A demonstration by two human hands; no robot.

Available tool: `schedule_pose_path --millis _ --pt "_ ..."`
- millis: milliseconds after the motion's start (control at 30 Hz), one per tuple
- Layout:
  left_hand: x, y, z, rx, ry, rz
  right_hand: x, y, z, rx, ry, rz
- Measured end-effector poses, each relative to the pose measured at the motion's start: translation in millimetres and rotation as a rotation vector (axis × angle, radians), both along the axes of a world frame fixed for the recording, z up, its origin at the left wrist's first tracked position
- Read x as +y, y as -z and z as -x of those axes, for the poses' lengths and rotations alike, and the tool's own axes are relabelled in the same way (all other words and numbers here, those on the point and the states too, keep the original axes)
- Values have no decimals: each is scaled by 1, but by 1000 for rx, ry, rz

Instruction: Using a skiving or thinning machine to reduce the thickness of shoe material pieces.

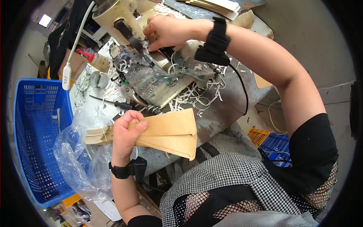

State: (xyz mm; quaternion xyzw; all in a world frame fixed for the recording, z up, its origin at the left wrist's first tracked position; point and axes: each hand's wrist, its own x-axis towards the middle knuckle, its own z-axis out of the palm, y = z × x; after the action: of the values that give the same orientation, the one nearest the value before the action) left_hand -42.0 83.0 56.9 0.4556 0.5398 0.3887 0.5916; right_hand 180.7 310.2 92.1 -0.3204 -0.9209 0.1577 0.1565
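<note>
My left hand (pixel 130 130) is closed round a stack of flat tan pieces (pixel 166 126), thumb on top. The pieces fan out to the right into two long, overlapping shapes, while a thicker bundled end (pixel 97 136) sticks out left of the hand. Up at the cream-coloured machine (pixel 109 17), my right hand (pixel 164 32) has its fingers curled, their tips down by the working head beside a dark metal bar (pixel 128 36). Whatever those fingertips pinch is hidden. Clear plastic film (pixel 155 81) covers the front of the machine below the right hand.
White offcut strips (pixel 204 92) litter the metal table. A black-handled screwdriver (pixel 123 105) and a red-capped bottle (pixel 96 60) lie left of the machine. A blue crate (pixel 23 132) with a clear plastic bag (pixel 81 159) stands at left. A white cable (pixel 80 38) hangs nearby.
</note>
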Motion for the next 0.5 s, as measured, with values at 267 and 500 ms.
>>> schedule_pose_path --millis 267,500 --pt "-4 -1 -7 -10 -33 20 0 0 5 -47 50 168" --pt "-22 -7 15 6 -116 -41 -8 -10 12 -182 91 27"
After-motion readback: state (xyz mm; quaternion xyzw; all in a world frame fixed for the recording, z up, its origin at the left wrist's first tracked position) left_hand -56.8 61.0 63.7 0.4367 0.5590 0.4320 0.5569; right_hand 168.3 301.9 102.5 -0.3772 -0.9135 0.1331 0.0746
